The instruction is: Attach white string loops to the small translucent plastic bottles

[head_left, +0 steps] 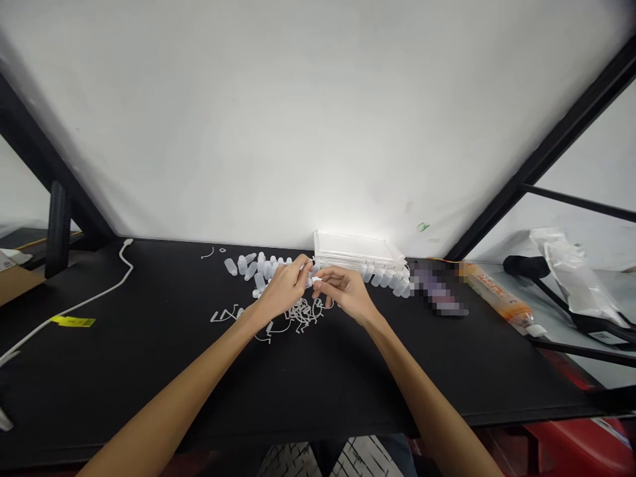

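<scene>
Near the middle of the black table, my left hand [288, 285] and my right hand [350, 291] meet, both closed in a pinch. Between them is a small translucent plastic bottle with a white end [316, 280], partly hidden by the fingers. My right thumb and forefinger grip its white end. Just below the hands lies a tangled heap of thin white straps [301, 313] with bent ends. Several small translucent bottles [251, 268] lie loosely behind and left of my left hand. More bottles [382, 275] lie in a row to the right of my right hand.
A stack of flat white packets [358, 248] stands against the pale wall. On the right are a blurred purple item [440, 291] and an orange-and-clear plastic package [499, 295]. A white cable [94, 301] with a yellow tag [73, 322] runs along the left. Black frame bars [546, 146] slant at both sides.
</scene>
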Demonstrator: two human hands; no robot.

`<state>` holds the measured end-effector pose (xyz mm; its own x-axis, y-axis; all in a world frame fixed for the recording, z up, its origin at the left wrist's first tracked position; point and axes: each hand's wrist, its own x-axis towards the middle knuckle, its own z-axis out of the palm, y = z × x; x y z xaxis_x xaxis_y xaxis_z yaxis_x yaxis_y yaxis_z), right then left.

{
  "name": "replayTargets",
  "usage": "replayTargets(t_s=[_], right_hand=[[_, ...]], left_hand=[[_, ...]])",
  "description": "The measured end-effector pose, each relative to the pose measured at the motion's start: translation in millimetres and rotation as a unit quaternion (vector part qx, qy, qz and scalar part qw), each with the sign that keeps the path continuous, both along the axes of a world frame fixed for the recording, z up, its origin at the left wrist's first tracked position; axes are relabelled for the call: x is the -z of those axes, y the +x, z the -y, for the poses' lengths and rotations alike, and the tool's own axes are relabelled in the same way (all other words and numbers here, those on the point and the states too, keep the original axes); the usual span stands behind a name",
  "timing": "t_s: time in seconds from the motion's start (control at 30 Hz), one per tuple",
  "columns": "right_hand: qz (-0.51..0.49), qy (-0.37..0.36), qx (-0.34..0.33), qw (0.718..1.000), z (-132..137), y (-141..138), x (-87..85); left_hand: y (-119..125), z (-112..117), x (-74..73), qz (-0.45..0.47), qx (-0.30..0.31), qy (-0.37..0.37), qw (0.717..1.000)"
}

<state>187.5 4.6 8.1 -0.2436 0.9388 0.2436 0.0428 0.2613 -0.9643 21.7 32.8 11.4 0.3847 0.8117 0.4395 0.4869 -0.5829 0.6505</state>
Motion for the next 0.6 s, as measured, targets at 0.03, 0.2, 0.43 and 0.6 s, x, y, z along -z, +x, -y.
replayTargets(t_s=[0.03, 0.2, 0.43, 0.6], right_hand=[[0.009, -0.002, 0.001, 1.0, 0.3, -0.3, 0.2], [0.118, 0.032, 0.051, 0.991, 0.4, -1.8, 5.7], [0.043, 0.002, 0.029, 0.999, -1.2, 2.4, 1.2], [-0.004, -0.009, -0.027, 1.0, 1.5, 2.2, -6.7]], left_hand=[[0.3, 0.5, -0.1, -0.003, 0.001, 0.001, 1.0], [3.5, 2.9, 0.9, -0.017, 0.008, 0.011, 1.0], [0.8, 1.3, -1.1, -0.009, 0.01, 0.003, 1.0], [0.0, 0.6, -0.7, -0.013, 0.008, 0.011, 1.0]])
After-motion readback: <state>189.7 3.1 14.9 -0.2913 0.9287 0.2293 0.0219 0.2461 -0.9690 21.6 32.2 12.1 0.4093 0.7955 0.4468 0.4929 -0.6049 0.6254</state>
